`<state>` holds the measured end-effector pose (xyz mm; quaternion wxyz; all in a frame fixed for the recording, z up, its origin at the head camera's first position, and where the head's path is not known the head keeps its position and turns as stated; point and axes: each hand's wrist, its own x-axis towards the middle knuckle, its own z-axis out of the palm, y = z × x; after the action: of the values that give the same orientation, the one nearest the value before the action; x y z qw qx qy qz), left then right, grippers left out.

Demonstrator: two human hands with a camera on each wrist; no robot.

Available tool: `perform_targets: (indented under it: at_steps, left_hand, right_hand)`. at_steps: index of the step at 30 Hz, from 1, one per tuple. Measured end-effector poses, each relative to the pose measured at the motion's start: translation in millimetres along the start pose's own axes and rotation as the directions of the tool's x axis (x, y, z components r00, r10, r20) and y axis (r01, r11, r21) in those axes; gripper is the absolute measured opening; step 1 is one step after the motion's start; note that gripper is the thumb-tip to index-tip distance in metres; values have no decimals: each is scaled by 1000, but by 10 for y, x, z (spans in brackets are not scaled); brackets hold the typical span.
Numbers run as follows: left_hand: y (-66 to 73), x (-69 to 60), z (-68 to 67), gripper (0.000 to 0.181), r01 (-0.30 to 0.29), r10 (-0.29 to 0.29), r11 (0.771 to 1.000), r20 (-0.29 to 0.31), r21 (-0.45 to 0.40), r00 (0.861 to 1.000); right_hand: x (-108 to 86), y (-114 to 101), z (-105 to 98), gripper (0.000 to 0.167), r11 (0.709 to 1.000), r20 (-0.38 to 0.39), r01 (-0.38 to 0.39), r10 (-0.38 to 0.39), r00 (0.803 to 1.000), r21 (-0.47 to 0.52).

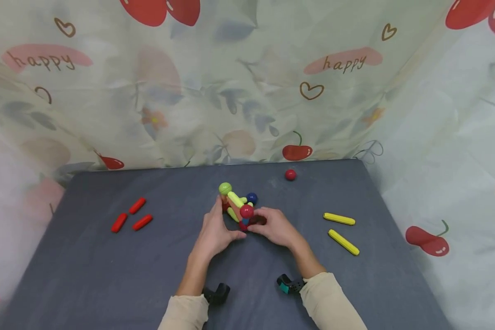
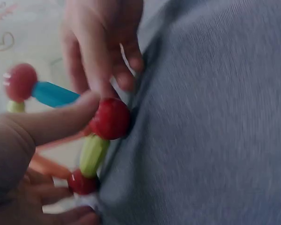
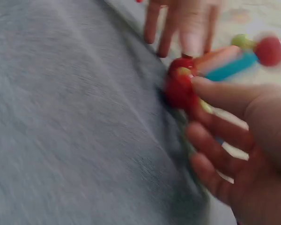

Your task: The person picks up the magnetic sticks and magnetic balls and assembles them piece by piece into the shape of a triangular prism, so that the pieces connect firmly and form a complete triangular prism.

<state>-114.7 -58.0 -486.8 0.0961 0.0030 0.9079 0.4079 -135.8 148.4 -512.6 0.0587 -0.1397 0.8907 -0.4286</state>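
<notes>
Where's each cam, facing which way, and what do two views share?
Head: on the head, facing forward and down at the table and toy model; left grip, right grip, forearms, sleeves show.
Left wrist: on that wrist, facing toy model; left grip near, right grip opposite.
Right wrist: on that wrist, facing toy model; right grip near, left grip opposite.
Shared: both wrist views catch the blue stick.

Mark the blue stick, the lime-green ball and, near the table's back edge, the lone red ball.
Blue stick (image 2: 55,94): left wrist view, middle of its exposed length.
Lime-green ball (image 1: 225,188): head view, center.
Lone red ball (image 1: 290,174): head view, center.
</notes>
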Motion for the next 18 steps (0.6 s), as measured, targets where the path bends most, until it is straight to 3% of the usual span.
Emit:
perform_targets:
  at_steps: [3,5,8,15,18]
  left_hand:
    - [-28,28,19,129,6,-6,1000,31,14,1000]
    - [-31,37,37,130,20,-21,1000,47,21,999]
    - [-37,52,52,128,20,-21,1000,47,23,999]
    - [-110,68,12,103,6,-7,999,21,53,1000]
    - [-127,62,-3,81,13,-11,999,-37,44,999]
  right_hand:
    - [-15,5,-49,29,999,-48,-6,8,999,40]
    - [-12,24,-54,39,999,-90,-19,22,996,27]
    - [-12,63,-36,50,999,-90,-47,45,995,-14]
    - [-73,104,-31,28,990,-159,-129,119,980,-55]
    - [-109,102,-48,22,988,-167,-149,139,976,-50]
